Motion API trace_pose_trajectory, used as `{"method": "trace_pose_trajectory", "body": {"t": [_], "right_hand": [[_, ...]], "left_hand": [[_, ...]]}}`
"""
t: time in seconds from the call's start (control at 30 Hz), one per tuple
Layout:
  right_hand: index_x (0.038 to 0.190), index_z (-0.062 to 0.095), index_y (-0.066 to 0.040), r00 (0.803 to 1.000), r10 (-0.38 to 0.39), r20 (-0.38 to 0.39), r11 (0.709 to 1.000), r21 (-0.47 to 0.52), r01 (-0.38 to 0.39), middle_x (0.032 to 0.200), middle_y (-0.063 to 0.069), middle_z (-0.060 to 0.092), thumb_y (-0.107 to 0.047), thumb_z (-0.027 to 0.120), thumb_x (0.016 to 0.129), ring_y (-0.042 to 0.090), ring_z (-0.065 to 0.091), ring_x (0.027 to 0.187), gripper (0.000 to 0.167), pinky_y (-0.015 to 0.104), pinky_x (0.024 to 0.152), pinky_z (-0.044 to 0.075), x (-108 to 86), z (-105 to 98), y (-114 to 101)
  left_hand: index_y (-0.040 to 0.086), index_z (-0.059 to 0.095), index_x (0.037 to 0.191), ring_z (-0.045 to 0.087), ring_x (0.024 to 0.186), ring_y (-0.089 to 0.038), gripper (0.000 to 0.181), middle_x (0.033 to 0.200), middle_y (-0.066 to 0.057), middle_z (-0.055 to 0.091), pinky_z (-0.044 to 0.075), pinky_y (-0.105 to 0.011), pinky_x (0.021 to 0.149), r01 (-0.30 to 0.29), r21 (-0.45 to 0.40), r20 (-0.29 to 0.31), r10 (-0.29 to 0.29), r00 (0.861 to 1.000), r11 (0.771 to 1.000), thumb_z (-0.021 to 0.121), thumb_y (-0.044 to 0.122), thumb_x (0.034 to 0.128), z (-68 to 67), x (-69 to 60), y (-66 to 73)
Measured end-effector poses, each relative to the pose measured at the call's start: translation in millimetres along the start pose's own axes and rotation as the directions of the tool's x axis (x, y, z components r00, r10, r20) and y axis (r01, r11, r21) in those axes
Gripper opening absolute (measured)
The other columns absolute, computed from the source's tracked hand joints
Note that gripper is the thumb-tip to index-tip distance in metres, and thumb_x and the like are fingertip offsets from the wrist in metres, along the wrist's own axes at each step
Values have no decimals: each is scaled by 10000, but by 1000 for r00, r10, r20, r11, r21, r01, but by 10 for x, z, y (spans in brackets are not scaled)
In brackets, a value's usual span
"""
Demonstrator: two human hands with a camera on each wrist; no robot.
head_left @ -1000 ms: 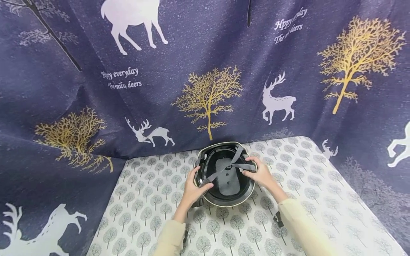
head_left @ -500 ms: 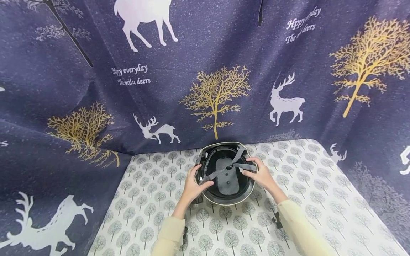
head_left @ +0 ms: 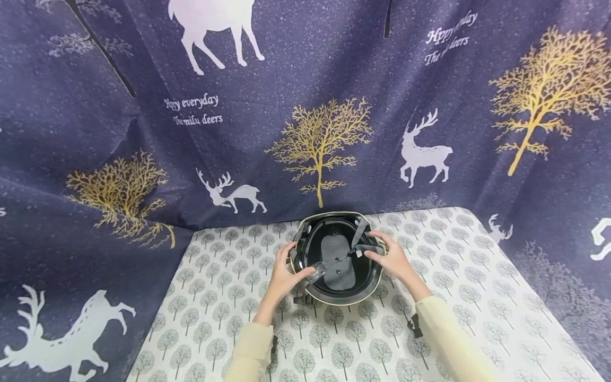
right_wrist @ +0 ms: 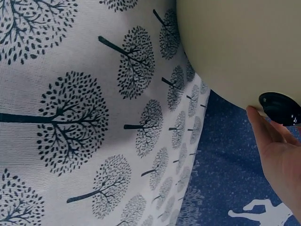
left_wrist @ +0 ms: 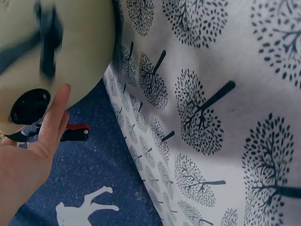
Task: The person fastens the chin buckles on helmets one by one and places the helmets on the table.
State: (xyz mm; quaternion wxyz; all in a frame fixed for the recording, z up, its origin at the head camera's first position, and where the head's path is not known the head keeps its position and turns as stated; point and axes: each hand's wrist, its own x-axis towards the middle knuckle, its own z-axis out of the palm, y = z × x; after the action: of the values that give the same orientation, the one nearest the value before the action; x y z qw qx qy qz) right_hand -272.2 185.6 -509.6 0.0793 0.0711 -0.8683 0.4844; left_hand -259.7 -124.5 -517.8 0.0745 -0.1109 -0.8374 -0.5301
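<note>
A cream helmet [head_left: 341, 303] rests with its black inside facing up, its grey padding [head_left: 338, 260] showing. The left hand [head_left: 282, 276] grips the helmet's left rim, fingers outside and thumb inside beside a clear piece [head_left: 317, 271]. On the opposite rim the right hand [head_left: 394, 261] pinches the edge near a grey strap [head_left: 369, 248]. In the left wrist view the left hand [left_wrist: 40, 146] lies along the cream shell [left_wrist: 87, 52] by a black round part. The right wrist view has the right hand [right_wrist: 277, 160] against the shell [right_wrist: 235, 47], below a black oval part [right_wrist: 281, 108].
A tree-patterned white cloth [head_left: 215, 307] covers the table. Behind it hangs a dark blue curtain [head_left: 267, 69] with deer and golden trees. A black strap end hangs below the helmet at its left.
Inside the helmet, the strap has left the left side and bunched toward the right hand. A clear piece now shows by the left thumb. Both hands keep their grip.
</note>
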Motion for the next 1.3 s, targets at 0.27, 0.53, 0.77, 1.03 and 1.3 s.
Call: {"method": "trace_pose_trajectory", "body": {"t": [0.27,0.53,0.77,1.03,1.3], "right_hand": [[1392,484,-72,1000,11,23,997,74,-13,1419,263,491,-81,713,856,466,572,1205,583,553,961,513,18,-2,-58],[1397,474,-44,1000,-16,22,995,96,14,1443,272,464,-72,712,862,471,486,1299,587,558,1068,417,16,-48,-118],[1387,478,-4,998,-60,4,995,83,59,1472,271,426,-61,690,878,476,425,1344,554,556,1089,406,47,-70,-220],[1364,510,-1,989,-144,-29,990,-11,143,1402,274,512,-67,709,839,480,494,1278,566,581,1008,470,69,-59,-355],[1337,531,6,979,-201,-37,980,11,201,1333,284,565,-23,729,811,472,550,1207,563,580,1017,463,70,26,-420]], "left_hand": [[149,435,1451,490,1223,-374,849,1523,-191,346,450,-556,1021,29,7,6,-29,1000,1000,854,302,729,-33,4,19],[147,461,1432,533,1148,-356,806,1501,-180,381,477,-531,988,22,2,-12,-22,1000,1000,852,260,736,-29,6,13],[114,456,1431,558,1064,-330,789,1482,-178,399,512,-474,914,20,-20,-29,-20,999,1000,840,249,755,-35,9,12],[93,463,1427,577,1028,-333,775,1456,-165,421,576,-380,765,16,-66,-42,-19,999,998,840,155,753,-47,41,-5],[75,439,1438,551,1113,-421,760,1520,-214,339,588,-364,747,89,-91,-38,-93,995,992,806,97,773,-75,43,37]]}}
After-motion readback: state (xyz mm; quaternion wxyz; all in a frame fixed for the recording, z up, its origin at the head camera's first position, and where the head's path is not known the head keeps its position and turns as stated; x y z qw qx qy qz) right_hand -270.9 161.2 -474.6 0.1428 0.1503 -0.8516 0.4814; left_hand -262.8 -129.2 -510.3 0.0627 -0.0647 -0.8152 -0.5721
